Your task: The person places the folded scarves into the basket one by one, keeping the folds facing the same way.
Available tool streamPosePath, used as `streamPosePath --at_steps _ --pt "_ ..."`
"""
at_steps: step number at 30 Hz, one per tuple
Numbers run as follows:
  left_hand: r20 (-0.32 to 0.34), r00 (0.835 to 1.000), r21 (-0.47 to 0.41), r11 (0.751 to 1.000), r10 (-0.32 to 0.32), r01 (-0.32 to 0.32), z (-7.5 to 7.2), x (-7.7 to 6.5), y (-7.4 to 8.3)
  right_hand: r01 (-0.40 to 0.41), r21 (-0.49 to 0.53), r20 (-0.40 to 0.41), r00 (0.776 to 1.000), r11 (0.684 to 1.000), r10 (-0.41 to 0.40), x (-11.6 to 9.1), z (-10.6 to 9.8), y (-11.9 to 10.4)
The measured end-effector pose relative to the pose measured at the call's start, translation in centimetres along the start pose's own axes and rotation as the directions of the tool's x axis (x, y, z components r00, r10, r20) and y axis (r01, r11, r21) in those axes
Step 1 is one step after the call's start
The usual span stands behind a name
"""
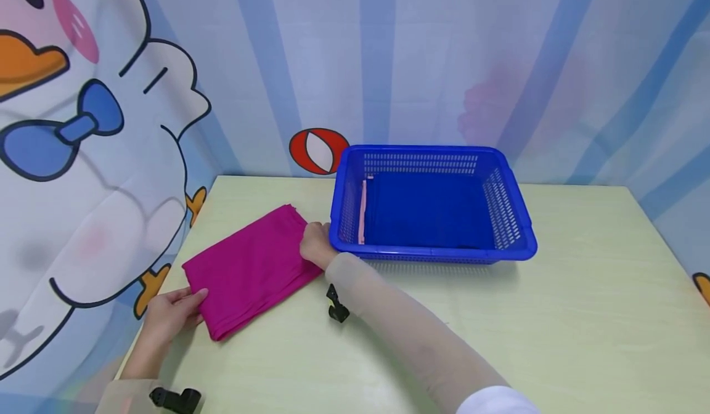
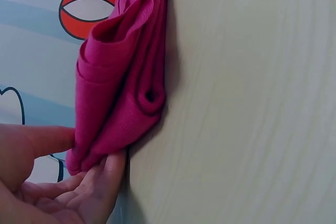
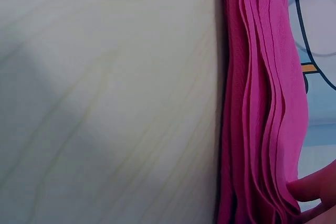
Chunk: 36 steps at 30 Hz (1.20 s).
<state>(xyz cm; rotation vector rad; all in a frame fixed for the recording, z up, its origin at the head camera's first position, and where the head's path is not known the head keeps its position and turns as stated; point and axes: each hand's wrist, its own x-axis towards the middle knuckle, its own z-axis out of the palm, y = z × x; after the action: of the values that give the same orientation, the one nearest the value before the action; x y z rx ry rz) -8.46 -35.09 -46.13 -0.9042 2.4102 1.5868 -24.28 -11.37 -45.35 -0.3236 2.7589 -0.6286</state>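
Observation:
A folded magenta cloth [image 1: 252, 272] lies at an angle on the table's left part, its stacked layers showing along the near edge in the right wrist view. My left hand [image 1: 172, 312] pinches its left end, thumb on top and fingers underneath; the left wrist view shows the rolled fold just above the fingers [image 2: 107, 182]. At the cloth's opposite end, beside the basket, my right hand [image 1: 318, 244] grips the edge with curled fingers, partly hidden behind the basket's corner. In the right wrist view only fingers [image 3: 317, 187] at the layered edge show.
A blue plastic basket [image 1: 427, 255] with perforated walls stands right of the cloth, close against my right hand. Inside it, a thin pink strip [image 1: 363, 211] lies along the left wall. The pale wooden table [image 1: 582, 315] meets a printed cartoon backdrop [image 1: 432, 50] at the back and left.

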Motion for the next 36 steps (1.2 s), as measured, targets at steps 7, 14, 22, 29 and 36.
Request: streamPosePath --at_steps 7,14,22,29,36 --pt "0.017 1.0 -0.045 0.999 -0.024 0.025 -0.03 0.31 0.01 0.039 -0.003 -0.002 0.999 0.999 -0.039 0.14 0.0 -0.2" --pt "0.02 0.999 -0.067 0.997 -0.025 0.026 -0.14 0.56 -0.06 -0.048 0.278 -0.02 0.998 0.959 0.056 0.11 -0.47 -0.71" --pt "-0.019 1.0 -0.072 0.997 0.004 -0.005 -0.1 0.72 -0.47 -0.074 0.337 -0.024 0.996 0.938 0.087 0.01 -0.35 -0.81" --pt "-0.047 0.999 -0.08 0.997 0.009 -0.013 -0.14 0.83 -0.61 -0.112 0.404 0.014 0.993 0.908 0.116 0.4 0.0 -0.36" --pt "-0.047 0.999 -0.093 0.996 0.005 -0.01 -0.3 0.99 -0.54 -0.114 0.452 -0.014 0.991 0.885 0.135 0.4 0.23 -0.17"
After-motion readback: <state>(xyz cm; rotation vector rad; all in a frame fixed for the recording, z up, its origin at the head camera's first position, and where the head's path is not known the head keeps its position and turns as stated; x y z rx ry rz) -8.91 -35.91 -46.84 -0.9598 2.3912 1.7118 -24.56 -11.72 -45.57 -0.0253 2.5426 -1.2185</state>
